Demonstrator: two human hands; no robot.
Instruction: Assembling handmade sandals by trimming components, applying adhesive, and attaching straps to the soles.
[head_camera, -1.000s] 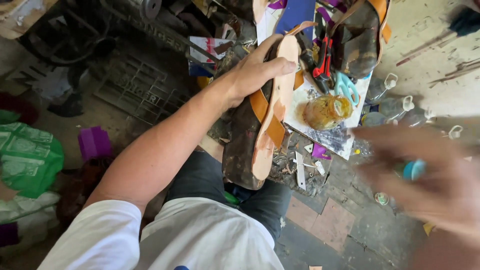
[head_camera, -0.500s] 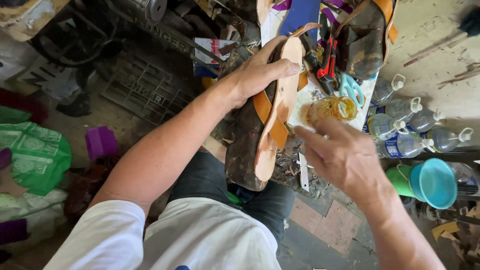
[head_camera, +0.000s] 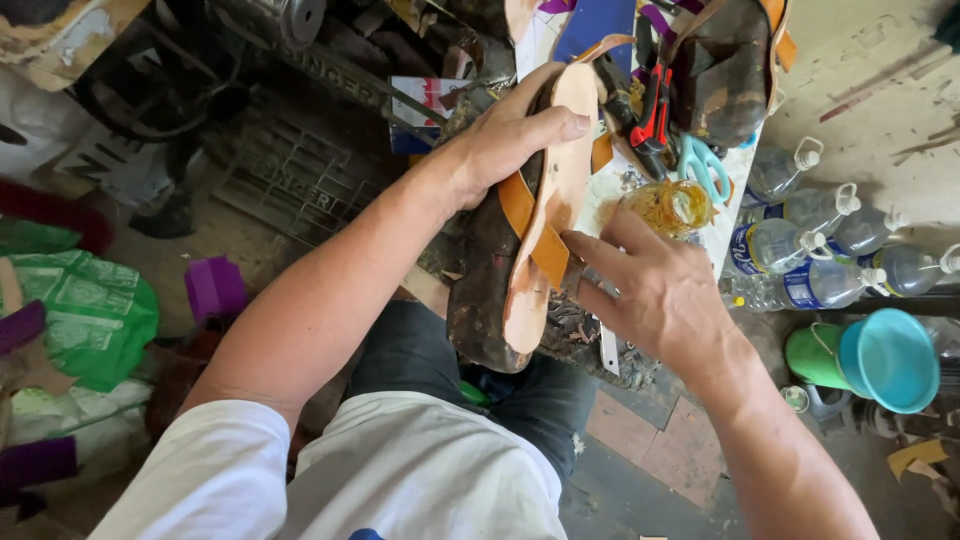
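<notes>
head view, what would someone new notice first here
Dead centre, a tan sandal with orange straps is held on edge by the left hand, which grips it near the top. The right hand reaches in from the lower right, its fingers at the strap, just below a small jar of amber liquid. Further right, clear plastic bottles and a turquoise funnel lie on the floor.

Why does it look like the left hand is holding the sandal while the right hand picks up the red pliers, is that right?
Not quite. In the head view the left hand does hold the sandal, but the right hand is not picking up the red pliers. It rests by the sandal's orange strap, beside a small jar.
</notes>
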